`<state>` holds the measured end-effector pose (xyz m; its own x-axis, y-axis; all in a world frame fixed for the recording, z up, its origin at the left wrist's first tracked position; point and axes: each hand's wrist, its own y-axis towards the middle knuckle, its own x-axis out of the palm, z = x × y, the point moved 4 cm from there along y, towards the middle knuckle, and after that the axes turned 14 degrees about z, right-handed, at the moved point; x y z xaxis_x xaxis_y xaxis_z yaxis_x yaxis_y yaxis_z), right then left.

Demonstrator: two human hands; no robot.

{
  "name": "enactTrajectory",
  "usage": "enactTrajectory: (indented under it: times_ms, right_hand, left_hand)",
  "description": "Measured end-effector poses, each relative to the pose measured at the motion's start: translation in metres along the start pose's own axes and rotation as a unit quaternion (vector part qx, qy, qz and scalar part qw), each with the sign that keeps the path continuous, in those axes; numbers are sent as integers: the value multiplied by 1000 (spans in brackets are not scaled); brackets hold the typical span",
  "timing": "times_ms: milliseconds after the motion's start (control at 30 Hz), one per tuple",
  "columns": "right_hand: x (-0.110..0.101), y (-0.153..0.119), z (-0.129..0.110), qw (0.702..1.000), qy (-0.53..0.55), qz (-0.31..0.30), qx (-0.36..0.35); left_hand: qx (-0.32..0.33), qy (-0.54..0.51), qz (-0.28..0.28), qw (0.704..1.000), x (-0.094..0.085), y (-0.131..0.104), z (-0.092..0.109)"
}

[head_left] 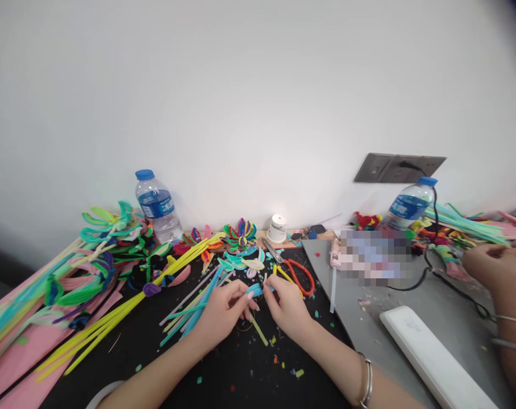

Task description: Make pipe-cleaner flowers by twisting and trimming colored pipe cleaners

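Between my two hands is a short blue pipe cleaner piece [254, 291], looped or folded. My left hand [227, 307] pinches its left end, and my right hand [288, 304] pinches the right end with thumb and fingers. Below my fingers a yellow-green pipe cleaner [259, 330] slants down. Blue pipe cleaners [204, 301] lie beside my left hand. Just beyond the hands are teal and white pipe cleaner petals [241, 261]. Orange-handled scissors [300, 277] rest past my right hand, their blades toward the wall.
Bundled yellow pipe cleaners [125, 309] and finished flowers [240, 234] lie at left. Two water bottles [158, 207] [407, 204], a white spool [278, 228], a glue gun [335, 255] and a white case [432, 355] stand or lie around. Another person's hand [488, 264] works at far right.
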<state>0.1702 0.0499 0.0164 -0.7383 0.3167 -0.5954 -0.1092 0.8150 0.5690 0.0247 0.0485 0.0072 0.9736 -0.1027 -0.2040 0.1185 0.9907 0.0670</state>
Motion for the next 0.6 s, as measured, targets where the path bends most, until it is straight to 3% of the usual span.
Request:
enactTrajectory:
  times_ms: [600]
  right_hand:
    - [-4, 1, -1, 999, 26, 24, 18]
  left_hand:
    - [-44, -52, -7, 998, 1, -1, 2]
